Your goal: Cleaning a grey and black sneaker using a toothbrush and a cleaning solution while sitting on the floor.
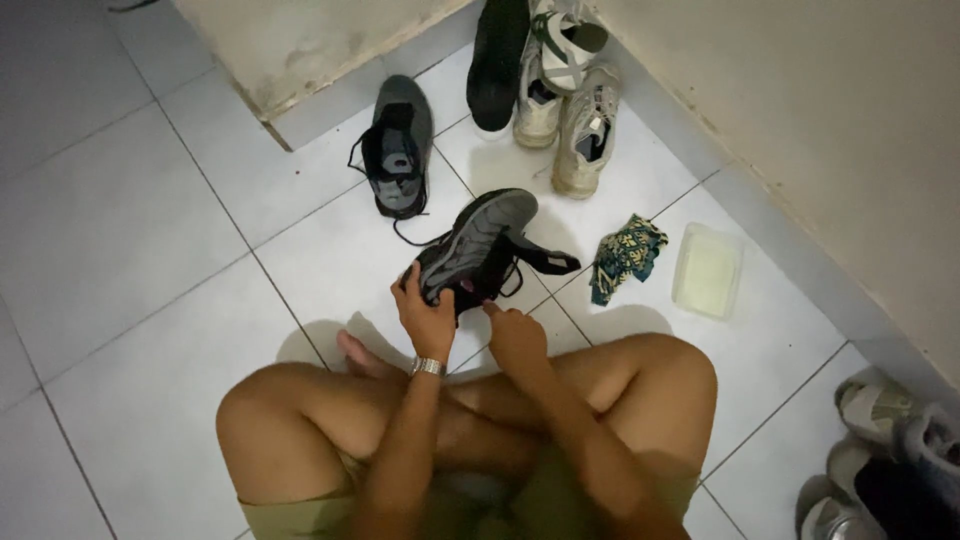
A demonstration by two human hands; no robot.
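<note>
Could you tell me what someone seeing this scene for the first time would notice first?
The eye lands first on the dark grey sneaker held up at the centre, the left hand gripping its heel end and the right hand touching it from below, above crossed bare legs. Its mate lies on the white tiled floor just beyond, with more shoes lined along the wall. To the right lie a patterned cloth and a pale tub.

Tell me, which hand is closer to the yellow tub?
Right. The right hand is at the held shoe's heel, on the yellow tub's side; the left hand grips the shoe farther away.
</note>
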